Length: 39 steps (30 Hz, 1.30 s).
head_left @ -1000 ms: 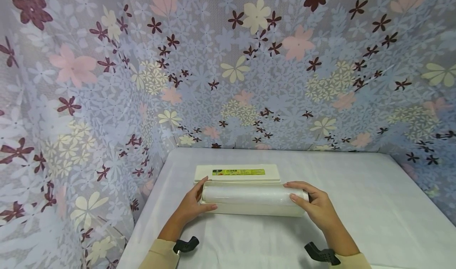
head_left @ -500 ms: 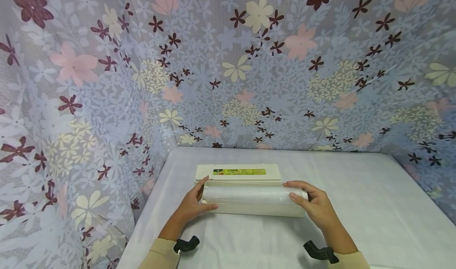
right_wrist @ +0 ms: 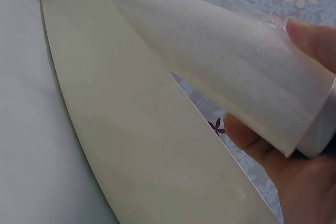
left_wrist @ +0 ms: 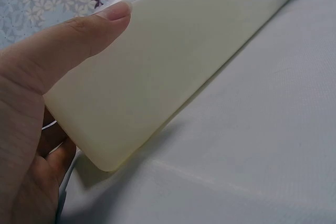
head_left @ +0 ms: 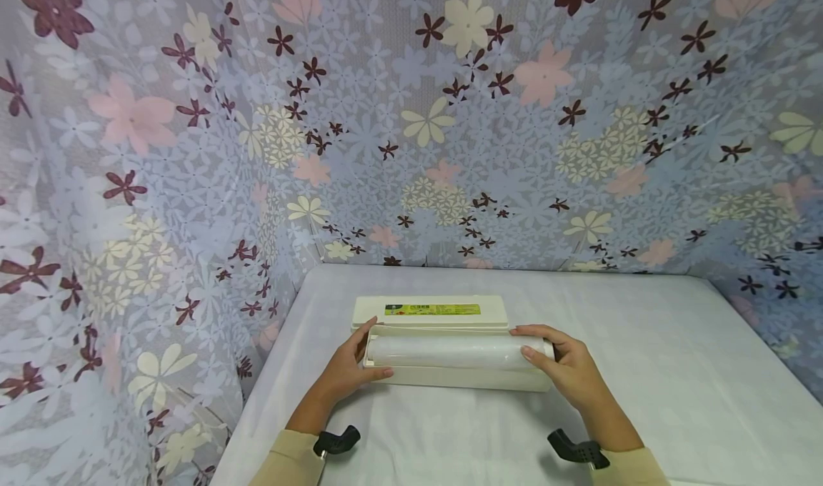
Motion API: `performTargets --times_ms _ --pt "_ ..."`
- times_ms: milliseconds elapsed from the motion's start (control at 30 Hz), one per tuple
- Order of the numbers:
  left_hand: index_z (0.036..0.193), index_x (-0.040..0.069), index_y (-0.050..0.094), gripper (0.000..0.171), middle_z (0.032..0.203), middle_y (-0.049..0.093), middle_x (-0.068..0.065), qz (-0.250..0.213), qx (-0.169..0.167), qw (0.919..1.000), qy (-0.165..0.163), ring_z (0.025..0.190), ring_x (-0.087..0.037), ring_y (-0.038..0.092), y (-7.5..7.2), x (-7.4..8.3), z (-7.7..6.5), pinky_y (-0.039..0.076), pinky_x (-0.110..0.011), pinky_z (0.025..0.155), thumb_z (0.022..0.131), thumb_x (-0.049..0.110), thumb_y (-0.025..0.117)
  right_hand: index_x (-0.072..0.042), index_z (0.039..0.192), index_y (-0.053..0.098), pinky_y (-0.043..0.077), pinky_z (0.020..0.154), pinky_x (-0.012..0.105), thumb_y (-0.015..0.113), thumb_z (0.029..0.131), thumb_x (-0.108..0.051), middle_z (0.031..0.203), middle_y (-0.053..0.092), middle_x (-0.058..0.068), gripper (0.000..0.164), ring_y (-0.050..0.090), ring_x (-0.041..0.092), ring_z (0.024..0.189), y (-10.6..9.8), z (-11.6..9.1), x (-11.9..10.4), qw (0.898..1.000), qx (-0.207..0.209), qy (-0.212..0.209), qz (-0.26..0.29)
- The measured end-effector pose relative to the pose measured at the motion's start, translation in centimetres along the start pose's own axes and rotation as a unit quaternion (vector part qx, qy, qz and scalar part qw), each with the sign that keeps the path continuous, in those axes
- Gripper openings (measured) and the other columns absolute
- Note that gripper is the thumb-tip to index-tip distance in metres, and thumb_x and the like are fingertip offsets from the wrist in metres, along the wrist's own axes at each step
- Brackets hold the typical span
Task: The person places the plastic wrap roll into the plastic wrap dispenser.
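Observation:
A roll of clear plastic wrap [head_left: 444,351] lies in a long cream-coloured box [head_left: 456,378]. My left hand [head_left: 343,372] grips the box's left end; in the left wrist view its thumb presses the front wall [left_wrist: 157,72], with other fingers partly hidden behind the end. At the opposite end, my right hand [head_left: 574,372] holds the roll's right end. The right wrist view has this end of the roll [right_wrist: 226,51] raised above the box edge, with a gap below it. Thumb and fingers of the right hand [right_wrist: 299,177] sit on either side of the roll.
Right behind the box lies a long cream lid [head_left: 444,321] with a yellow-green label [head_left: 433,309]. A white cloth [head_left: 675,372] covers the table. Floral curtains [head_left: 424,150] hang behind and at the sides.

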<state>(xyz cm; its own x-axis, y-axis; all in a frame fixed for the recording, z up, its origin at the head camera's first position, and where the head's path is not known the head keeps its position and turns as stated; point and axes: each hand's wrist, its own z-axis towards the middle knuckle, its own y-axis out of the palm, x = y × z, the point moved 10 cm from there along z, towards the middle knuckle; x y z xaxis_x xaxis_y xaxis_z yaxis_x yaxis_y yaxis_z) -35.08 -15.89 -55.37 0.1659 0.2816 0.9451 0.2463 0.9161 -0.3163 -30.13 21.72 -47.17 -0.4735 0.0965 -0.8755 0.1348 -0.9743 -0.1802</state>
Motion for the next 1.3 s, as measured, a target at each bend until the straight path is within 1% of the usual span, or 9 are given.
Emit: performTargets --times_ms 133,300,533,667,800,867,1000,1067,1300 --pt "0.168 0.019 0.031 0.109 0.168 0.033 -0.009 -0.001 0.002 1.0000 -0.003 0.152 -0.028 0.033 -0.1 -0.1 0.0 0.030 -0.048 0.120 0.081 0.020 0.096 0.010 0.135 0.064 0.061 0.084 0.031 0.068 0.100 0.008 0.133 0.065 0.026 0.035 0.065 0.019 0.121 0.1 0.4 0.3 1.000 -0.020 0.003 0.013" --pt "0.168 0.020 0.030 0.110 0.168 0.033 -0.007 -0.004 0.003 1.0000 -0.008 0.152 -0.026 0.033 -0.2 -0.1 -0.2 0.030 -0.048 0.121 0.080 0.021 0.097 0.007 0.137 0.064 0.062 0.078 0.036 0.067 0.100 0.007 0.136 0.062 0.027 0.037 0.070 0.024 0.111 0.1 0.8 0.9 0.998 -0.045 0.016 0.028" --pt "0.168 0.019 0.030 0.110 0.167 0.034 -0.007 -0.010 0.000 0.9999 -0.001 0.151 -0.025 0.034 -0.1 -0.1 -0.1 0.031 -0.048 0.120 0.080 0.019 0.096 0.006 0.136 0.064 0.061 0.080 0.033 0.068 0.101 0.006 0.138 0.056 0.031 0.036 0.067 0.021 0.114 -0.1 1.0 1.0 0.998 -0.053 0.008 0.012" --pt "0.168 0.018 0.030 0.110 0.167 0.034 -0.007 -0.012 -0.002 0.9999 0.003 0.151 -0.025 0.035 -0.1 -0.1 -0.1 0.033 -0.047 0.119 0.080 0.019 0.096 0.003 0.136 0.066 0.061 0.080 0.030 0.069 0.101 0.004 0.136 0.060 0.023 0.035 0.066 0.017 0.113 -0.4 1.1 1.2 0.999 -0.047 0.010 -0.015" --pt "0.168 0.018 0.029 0.110 0.167 0.035 -0.008 -0.013 -0.004 0.9999 0.005 0.151 -0.027 0.034 -0.1 -0.1 -0.1 0.033 -0.049 0.119 0.081 0.021 0.096 0.000 0.137 0.066 0.061 0.079 0.030 0.069 0.101 0.003 0.134 0.064 0.008 0.036 0.068 0.016 0.110 -0.5 1.1 1.6 0.998 -0.046 0.018 -0.027" --pt "0.168 0.018 0.029 0.109 0.167 0.035 -0.009 -0.013 -0.005 0.9999 0.006 0.151 -0.028 0.034 -0.1 -0.2 0.0 0.033 -0.050 0.119 0.081 0.022 0.096 0.001 0.137 0.066 0.061 0.078 0.030 0.070 0.100 0.003 0.134 0.065 0.011 0.037 0.068 0.016 0.109 -0.6 1.2 1.6 0.998 -0.045 0.017 -0.027" --pt "0.168 0.017 0.029 0.110 0.167 0.034 -0.009 -0.014 -0.007 0.9999 0.007 0.152 -0.028 0.033 0.0 -0.1 0.0 0.032 -0.049 0.119 0.081 0.021 0.096 0.003 0.134 0.068 0.061 0.076 0.030 0.073 0.097 0.006 0.132 0.063 0.027 0.037 0.069 0.016 0.107 -0.8 1.3 1.4 0.999 -0.033 0.011 -0.024" --pt "0.168 0.017 0.029 0.110 0.167 0.034 -0.009 -0.014 -0.006 0.9999 0.007 0.152 -0.028 0.033 0.0 -0.1 0.0 0.032 -0.049 0.120 0.081 0.020 0.096 0.004 0.133 0.068 0.061 0.075 0.030 0.074 0.096 0.007 0.130 0.062 0.031 0.038 0.069 0.016 0.107 -0.9 1.4 1.3 0.999 -0.030 0.004 -0.025" --pt "0.168 0.019 0.029 0.111 0.167 0.035 -0.007 -0.011 -0.003 0.9999 0.003 0.152 -0.025 0.033 0.0 -0.2 0.0 0.030 -0.047 0.120 0.080 0.024 0.097 0.003 0.131 0.069 0.060 0.078 0.027 0.077 0.093 0.008 0.128 0.068 0.024 0.039 0.067 0.018 0.112 -1.3 1.3 1.4 0.999 -0.025 -0.006 -0.043"
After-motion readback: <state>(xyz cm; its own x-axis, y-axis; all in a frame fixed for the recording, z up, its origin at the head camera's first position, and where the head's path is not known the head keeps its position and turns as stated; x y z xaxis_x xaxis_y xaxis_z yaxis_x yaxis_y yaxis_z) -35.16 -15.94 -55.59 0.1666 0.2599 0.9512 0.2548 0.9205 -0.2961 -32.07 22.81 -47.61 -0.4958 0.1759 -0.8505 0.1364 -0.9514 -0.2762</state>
